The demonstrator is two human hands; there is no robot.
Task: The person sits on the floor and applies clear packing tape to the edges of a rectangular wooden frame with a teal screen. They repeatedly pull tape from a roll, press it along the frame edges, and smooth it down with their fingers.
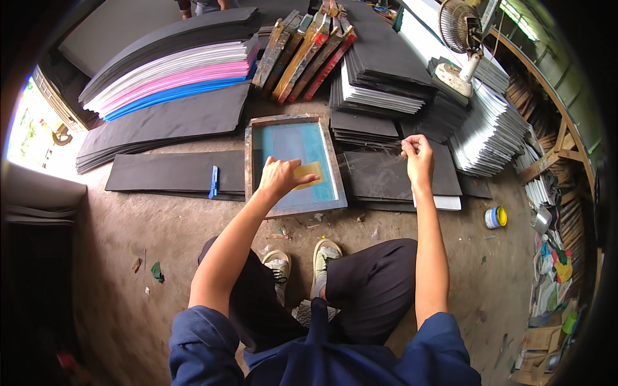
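A wooden screen-printing frame [251,145] with blue-green mesh lies in front of me, with a yellow-brown patch [312,186] on its mesh. My left hand [280,178] is over the mesh beside this patch. Its thumb stretches out to the right across the patch, apart from the partly bent fingers, and it grips nothing. My right hand [418,154] is raised to the right of the frame, above dark sheets [380,174]. Its fingertips are pinched together. A faint, see-through streak runs left from them; what it is I cannot make out.
Stacked black, white, pink and blue sheets [174,83] stand at the far left. Several more wooden frames [306,55] lean together at the back. A blue cutter knife [214,183] rests on dark sheets. Rightward are an ink tin [495,217] and a fan [458,29].
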